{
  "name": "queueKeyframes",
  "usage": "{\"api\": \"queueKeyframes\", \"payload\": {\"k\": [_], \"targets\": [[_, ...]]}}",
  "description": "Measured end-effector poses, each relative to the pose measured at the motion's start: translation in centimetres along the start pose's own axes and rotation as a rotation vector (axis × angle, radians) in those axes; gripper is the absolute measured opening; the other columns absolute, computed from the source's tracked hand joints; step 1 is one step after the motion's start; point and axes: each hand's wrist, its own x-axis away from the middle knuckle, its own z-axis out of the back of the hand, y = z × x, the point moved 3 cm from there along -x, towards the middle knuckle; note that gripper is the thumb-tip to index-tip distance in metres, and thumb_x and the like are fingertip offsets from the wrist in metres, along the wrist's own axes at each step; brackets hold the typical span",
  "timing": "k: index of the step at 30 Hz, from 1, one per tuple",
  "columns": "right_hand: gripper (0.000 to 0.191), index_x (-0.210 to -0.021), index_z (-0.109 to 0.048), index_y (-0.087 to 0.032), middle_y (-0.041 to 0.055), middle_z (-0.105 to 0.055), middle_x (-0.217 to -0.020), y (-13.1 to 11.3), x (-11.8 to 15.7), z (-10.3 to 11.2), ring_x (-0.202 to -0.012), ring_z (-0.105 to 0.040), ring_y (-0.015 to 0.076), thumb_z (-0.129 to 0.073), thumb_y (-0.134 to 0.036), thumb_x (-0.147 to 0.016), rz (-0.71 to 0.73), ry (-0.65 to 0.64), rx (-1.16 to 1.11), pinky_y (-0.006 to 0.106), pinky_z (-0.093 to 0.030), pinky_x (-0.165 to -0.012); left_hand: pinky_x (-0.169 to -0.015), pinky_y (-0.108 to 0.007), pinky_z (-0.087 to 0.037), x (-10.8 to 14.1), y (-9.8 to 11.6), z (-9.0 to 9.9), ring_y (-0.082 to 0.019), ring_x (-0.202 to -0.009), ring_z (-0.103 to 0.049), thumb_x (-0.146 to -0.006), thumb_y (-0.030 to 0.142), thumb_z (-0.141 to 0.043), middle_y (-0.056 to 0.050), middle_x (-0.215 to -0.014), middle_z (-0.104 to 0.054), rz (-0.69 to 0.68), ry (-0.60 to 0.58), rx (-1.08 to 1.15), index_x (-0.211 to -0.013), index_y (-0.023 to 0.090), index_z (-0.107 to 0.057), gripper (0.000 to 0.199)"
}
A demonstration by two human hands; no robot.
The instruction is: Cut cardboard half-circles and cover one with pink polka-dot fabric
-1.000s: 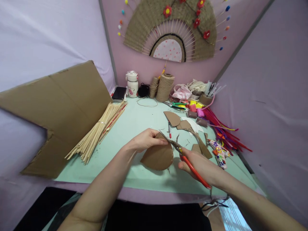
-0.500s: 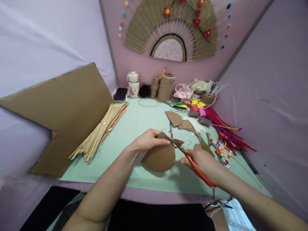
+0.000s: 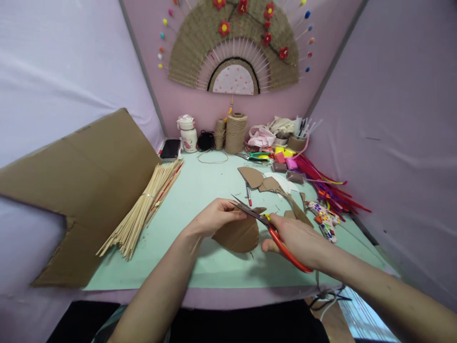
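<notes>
My left hand (image 3: 221, 216) pinches the far side of a rounded cardboard piece (image 3: 238, 237) between thumb and fingers, a little over the table. Red-handled scissors (image 3: 285, 247) are in my right hand (image 3: 294, 240), fingers wrapped round the handles. The slightly parted blades lie across the cardboard's upper edge, close to my left thumb. A narrow strip of cardboard stands out beyond the blades. Behind them lies a red-and-white marker (image 3: 249, 195) on the mint-green table (image 3: 200, 190).
Cardboard offcuts (image 3: 251, 176) lie past my hands. A bundle of thin sticks (image 3: 143, 205) and a big cardboard sheet (image 3: 89, 176) are at left. Twine spools (image 3: 236, 133) and a white bottle (image 3: 187, 136) stand at the back; a patterned glue gun (image 3: 324, 220) lies right.
The view has shifted, so the background sits further left. The scissor blades have opened a little and point further along the cardboard's edge. Both hands keep their hold.
</notes>
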Motion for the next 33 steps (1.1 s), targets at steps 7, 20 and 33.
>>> {"api": "queueKeyframes", "payload": {"k": [7, 20, 33], "targets": [[0.061, -0.08, -0.053, -0.021, 0.0111, -0.066, -0.072, -0.3, 0.0, 0.0, -0.069, -0.064, 0.0304, -0.032, -0.077, -0.085, -0.022, 0.036, 0.129, 0.03, -0.03, -0.055, -0.083, -0.03, -0.045, 0.0, -0.3, 0.1, -0.021, -0.087, -0.064, -0.071, 0.034, -0.077, -0.005, -0.088, -0.076, 0.036, 0.032, -0.017, -0.085, 0.017, -0.077, 0.023], [0.049, -0.063, -0.047, -0.021, -0.0027, -0.048, -0.044, 1.4, -3.9, -0.2, -0.04, -0.048, 0.0135, -0.04, -0.063, -0.087, -0.107, 0.125, -0.771, 0.026, -0.037, -0.044, -0.069, -0.025, -0.045, -0.8, -1.1, 2.3, -0.015, -0.074, -0.063, -0.065, 0.034, -0.083, -0.005, -0.081, -0.073, 0.016, 0.398, 0.369, -0.085, 0.012, -0.073, 0.032], [0.047, -0.074, -0.041, -0.023, -0.0078, -0.045, -0.06, -1.6, -10.8, -3.4, -0.054, -0.044, 0.0103, -0.082, -0.039, -0.058, 0.109, 0.41, -1.543, 0.023, -0.034, -0.05, -0.076, -0.024, -0.052, -1.8, -2.3, 4.9, -0.013, -0.075, -0.067, -0.09, 0.032, -0.061, -0.004, -0.083, -0.072, -0.128, 0.715, 0.755, -0.09, 0.014, -0.067, 0.019]]}}
